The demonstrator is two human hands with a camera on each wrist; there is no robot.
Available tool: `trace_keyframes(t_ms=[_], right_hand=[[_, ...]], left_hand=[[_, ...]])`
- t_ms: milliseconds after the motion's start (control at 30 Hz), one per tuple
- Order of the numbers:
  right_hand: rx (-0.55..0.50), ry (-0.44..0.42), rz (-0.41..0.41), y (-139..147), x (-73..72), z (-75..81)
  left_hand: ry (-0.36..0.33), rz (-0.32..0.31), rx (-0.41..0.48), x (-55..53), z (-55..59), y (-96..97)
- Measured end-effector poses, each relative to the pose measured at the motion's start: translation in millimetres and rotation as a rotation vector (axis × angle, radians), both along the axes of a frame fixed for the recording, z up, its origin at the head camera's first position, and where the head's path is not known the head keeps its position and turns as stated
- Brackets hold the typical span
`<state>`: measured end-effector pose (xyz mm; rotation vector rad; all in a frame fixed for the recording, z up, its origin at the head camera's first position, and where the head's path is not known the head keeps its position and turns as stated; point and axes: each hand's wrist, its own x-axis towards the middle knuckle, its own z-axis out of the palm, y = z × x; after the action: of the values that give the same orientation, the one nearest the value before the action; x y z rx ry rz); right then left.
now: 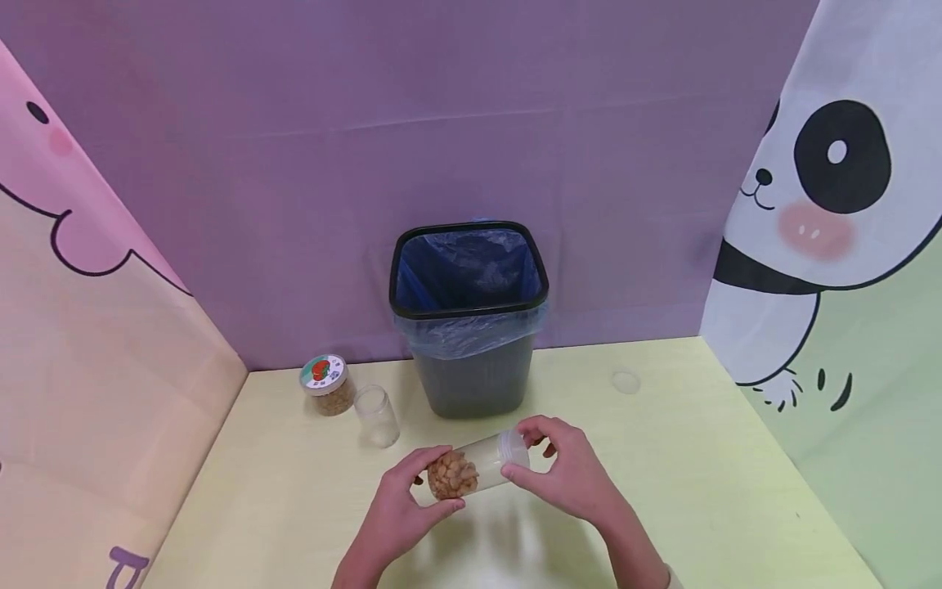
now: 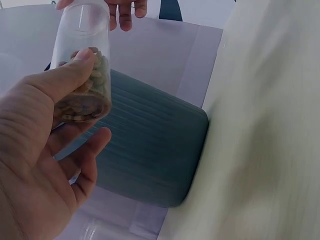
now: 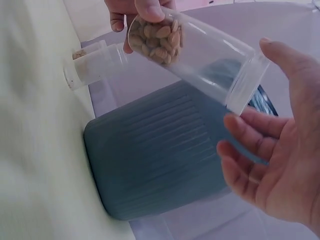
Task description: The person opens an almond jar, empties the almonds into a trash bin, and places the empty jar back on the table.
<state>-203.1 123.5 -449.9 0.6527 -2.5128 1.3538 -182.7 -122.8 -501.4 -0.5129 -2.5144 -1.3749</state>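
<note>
Lying sideways above the pale yellow table, the clear plastic jar of brown nuts looks light, stiff and rather slick, pinched at its filled base by the left hand while the right hand curls round its mouth, just before the dark bin with a blue liner and purple backdrop.

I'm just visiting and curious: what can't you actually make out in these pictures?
- Bin inside: head view, blue liner and rim hide the bottom.
- Label on the lidded jar: head view, too small to read.
- Jar mouth, lid on or off: right hand fingers cover it.
- Left hand: left wrist view, cut by the edge.
</note>
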Motion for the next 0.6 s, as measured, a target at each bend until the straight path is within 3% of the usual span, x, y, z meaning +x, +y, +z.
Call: trace_keyframes(t_ms=[133, 233, 600], right_hand=[[0.057, -0.072, -0.102, -3, 1.5, 1.6], [0.068, -0.096, -0.117, -3, 1.5, -0.4], [-0.032, -0.047, 0.000, -3, -1.8, -7.6]], left_hand=[[0.056, 0.011, -0.011, -1.3, -0.5, -0.1], [0.076, 0.030, 0.001, -0.9, -5.2, 2.0], [0.029, 0.058, 0.049, 0.7, -10.6, 2.8]])
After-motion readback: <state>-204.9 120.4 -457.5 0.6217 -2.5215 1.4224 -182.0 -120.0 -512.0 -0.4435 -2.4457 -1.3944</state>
